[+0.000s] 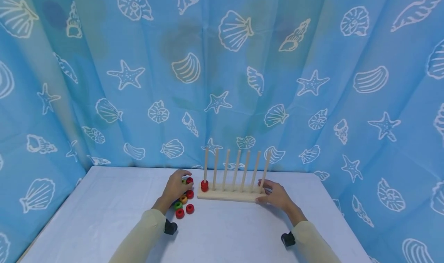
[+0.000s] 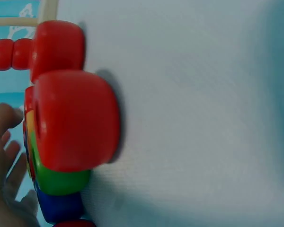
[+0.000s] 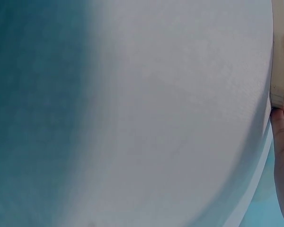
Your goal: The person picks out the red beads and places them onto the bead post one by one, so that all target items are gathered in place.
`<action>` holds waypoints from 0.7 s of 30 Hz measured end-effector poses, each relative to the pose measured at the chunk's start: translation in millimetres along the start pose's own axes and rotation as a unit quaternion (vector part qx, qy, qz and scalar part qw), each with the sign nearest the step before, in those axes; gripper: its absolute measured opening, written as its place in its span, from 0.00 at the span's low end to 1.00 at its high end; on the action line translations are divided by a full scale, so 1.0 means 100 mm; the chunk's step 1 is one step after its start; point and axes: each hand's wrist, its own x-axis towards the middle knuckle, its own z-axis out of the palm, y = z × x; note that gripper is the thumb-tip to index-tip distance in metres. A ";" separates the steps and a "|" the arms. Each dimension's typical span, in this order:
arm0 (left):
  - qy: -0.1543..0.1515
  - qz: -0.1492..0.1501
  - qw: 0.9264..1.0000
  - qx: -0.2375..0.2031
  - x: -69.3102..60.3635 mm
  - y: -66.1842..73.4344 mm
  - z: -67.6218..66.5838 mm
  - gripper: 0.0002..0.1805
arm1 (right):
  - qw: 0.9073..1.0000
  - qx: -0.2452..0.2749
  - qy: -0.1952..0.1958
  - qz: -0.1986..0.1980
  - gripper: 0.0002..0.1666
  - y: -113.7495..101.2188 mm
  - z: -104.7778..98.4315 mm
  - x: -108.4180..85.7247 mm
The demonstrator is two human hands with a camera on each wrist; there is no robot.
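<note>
A wooden rack (image 1: 225,195) with several upright pegs stands on the table, red beads (image 1: 204,186) stacked on its leftmost peg. My right hand (image 1: 277,196) grips the rack's right end; the right wrist view shows its fingers (image 3: 281,137) against the end of the wooden base (image 3: 278,56). To the left of the rack, my left hand (image 1: 173,186) is over the back of a group of loose beads, including a red one (image 1: 189,209), a green one (image 1: 178,205) and an orange one (image 1: 183,199). In the left wrist view that hand (image 2: 4,175) has its fingers apart beside the beads (image 2: 78,120).
The white tabletop (image 1: 236,232) extends in front of the rack and to both sides. A blue curtain (image 1: 215,81) with white shell and starfish prints hangs behind the table and along its sides.
</note>
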 end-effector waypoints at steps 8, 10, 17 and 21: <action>-0.004 -0.010 1.000 0.005 0.03 -0.03 0.06 0.25 | 1.000 0.010 -0.001 -0.001 0.46 0.01 0.00 0.00; 0.001 -0.011 1.000 0.001 0.04 -0.04 0.07 0.25 | 1.000 0.010 0.000 -0.003 0.46 0.02 0.00 -0.02; 0.004 -0.011 1.000 -0.002 0.05 -0.02 0.09 0.26 | 1.000 0.004 0.003 -0.006 0.46 0.03 0.01 -0.01; 0.001 -0.004 1.000 -0.003 0.07 -0.03 0.10 0.25 | 1.000 0.000 0.004 -0.009 0.46 0.02 0.01 0.00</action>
